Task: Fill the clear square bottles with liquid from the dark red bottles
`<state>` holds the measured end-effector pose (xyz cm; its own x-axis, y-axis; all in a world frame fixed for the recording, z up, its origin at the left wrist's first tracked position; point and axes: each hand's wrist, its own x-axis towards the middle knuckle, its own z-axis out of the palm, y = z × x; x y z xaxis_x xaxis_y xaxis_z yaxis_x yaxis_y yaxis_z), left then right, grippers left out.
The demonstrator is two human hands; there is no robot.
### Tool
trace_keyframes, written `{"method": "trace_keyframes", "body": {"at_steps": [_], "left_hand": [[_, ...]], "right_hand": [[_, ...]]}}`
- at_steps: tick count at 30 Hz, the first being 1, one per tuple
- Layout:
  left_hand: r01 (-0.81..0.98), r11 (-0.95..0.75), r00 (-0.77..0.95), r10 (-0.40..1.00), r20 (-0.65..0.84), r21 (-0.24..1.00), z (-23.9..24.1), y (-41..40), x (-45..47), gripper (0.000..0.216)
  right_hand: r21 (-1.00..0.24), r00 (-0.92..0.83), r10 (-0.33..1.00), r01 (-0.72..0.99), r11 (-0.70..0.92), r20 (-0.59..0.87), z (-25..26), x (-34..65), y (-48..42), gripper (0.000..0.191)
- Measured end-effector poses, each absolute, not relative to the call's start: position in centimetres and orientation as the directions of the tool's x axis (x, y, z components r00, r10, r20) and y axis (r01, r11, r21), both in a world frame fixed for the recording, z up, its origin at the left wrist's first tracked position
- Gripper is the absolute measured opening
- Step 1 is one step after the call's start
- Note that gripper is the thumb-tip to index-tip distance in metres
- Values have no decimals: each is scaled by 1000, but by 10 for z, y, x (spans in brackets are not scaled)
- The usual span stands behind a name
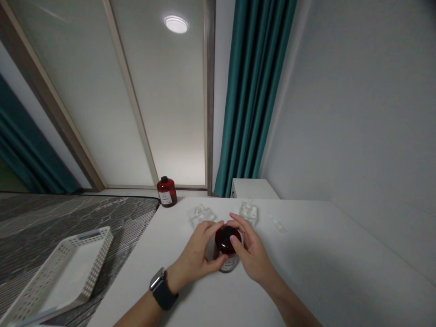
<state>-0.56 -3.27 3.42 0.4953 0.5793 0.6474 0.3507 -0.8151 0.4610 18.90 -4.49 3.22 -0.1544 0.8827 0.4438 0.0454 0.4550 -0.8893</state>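
Dark red bottle [226, 240], white label to the near side, held upright well in from the far edge of the white surface [306, 259]: left hand [199, 252] has its fingers curved around one side, right hand [251, 254] has its thumb over the top and fingers bent behind. Toward the far edge, clear piece [200, 214] at left, clear container [248, 212] at right, slim clear item [279, 225] farther right. Black-capped bottle [166, 188] at the far-left corner; white perforated basket [98, 261] beyond the left edge.
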Motion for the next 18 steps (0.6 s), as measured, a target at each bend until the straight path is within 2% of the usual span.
{"method": "trace_keyframes", "body": {"at_steps": [5,8,13,18], "left_hand": [[299,-804,509,590,627,514,34,-33,-7,71],[260,-742,463,657,595,618,31,-34,-5,74],[171,-507,370,828,422,845,23,-34,-3,82],[153,-402,468,834,293,903,24,-31,-5,73]], "right_hand": [[-893,-186,879,15,450,440,36,189,-46,46],[-897,-191,880,-18,441,436,36,188,-45,48],[-904,-205,882,-32,427,424,37,187,-45,46],[-899,-215,884,51,436,416,40,193,-46,43]]}}
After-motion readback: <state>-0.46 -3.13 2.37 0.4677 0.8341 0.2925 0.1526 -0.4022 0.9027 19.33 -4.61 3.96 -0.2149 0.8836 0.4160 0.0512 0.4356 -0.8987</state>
